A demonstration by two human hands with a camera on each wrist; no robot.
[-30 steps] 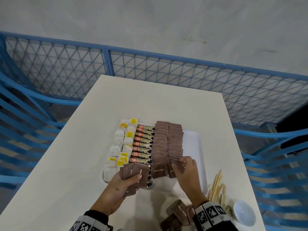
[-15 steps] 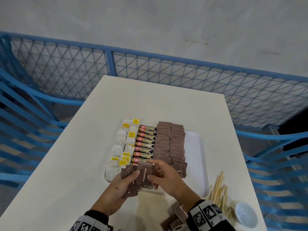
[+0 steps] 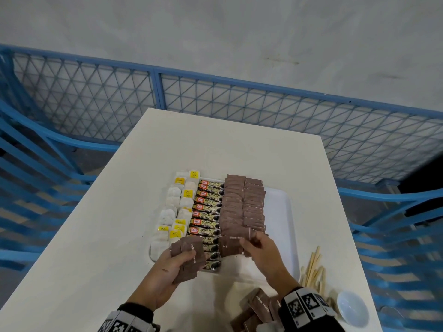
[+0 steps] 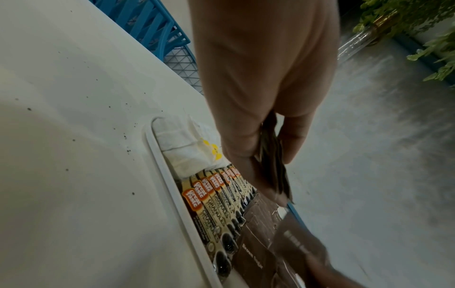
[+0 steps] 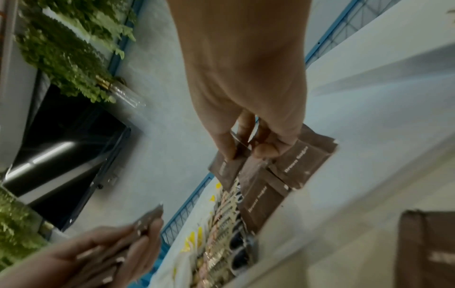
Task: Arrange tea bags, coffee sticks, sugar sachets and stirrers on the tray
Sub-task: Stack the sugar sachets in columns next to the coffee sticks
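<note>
A white tray [image 3: 281, 212] on the table carries white tea bags [image 3: 177, 207] at its left, coffee sticks [image 3: 207, 212] beside them and two rows of brown sugar sachets [image 3: 243, 202]. My left hand [image 3: 172, 262] grips a fanned stack of brown sugar sachets [image 3: 189, 255] over the tray's near left corner; the same stack [image 4: 273, 171] shows edge-on in the left wrist view. My right hand [image 3: 257, 245] pinches one brown sachet [image 3: 235, 244] at the near end of the sachet rows, and that sachet [image 5: 226, 171] hangs from its thumb and fingers in the right wrist view.
Wooden stirrers [image 3: 315, 271] lie loose on the table right of the tray. A small white bowl [image 3: 352, 309] sits at the near right corner. More brown sachets [image 3: 260, 307] are piled by my right wrist. A blue mesh fence [image 3: 215, 99] surrounds the table.
My right hand went left to the stack in my left hand, took a sachet, and has moved back right to the near end of the sachet rows. The left hand stayed put.
</note>
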